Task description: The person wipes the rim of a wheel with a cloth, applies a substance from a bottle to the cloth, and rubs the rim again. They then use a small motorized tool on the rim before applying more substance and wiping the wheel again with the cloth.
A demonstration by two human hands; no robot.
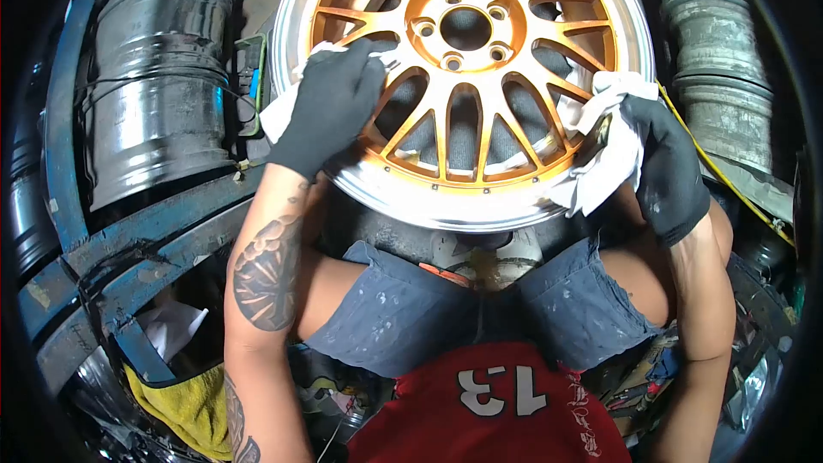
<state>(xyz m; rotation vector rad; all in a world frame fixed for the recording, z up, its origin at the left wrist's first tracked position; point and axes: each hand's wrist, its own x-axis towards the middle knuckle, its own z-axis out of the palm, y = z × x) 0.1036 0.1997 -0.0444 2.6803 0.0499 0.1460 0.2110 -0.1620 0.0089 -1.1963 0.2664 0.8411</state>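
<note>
A gold multi-spoke wheel rim (463, 111) with a polished silver lip lies in front of me above my knees, its top edge cut off by the view. My left hand (334, 103), in a dark glove, presses a white cloth (277, 117) against the spokes on the rim's left side. At the lower right of the lip, my gloved right hand (673, 167) grips a bunched white cloth (607, 154) that hangs over the edge. Part of the left cloth is hidden under the fingers.
Metal drums stand on the left (163, 69) and right (724, 69). A blue metal frame (163, 236) runs along the left, with a yellow towel (184, 407) below it. A yellow hose (699, 146) passes by my right hand. Assorted clutter lies beside my legs.
</note>
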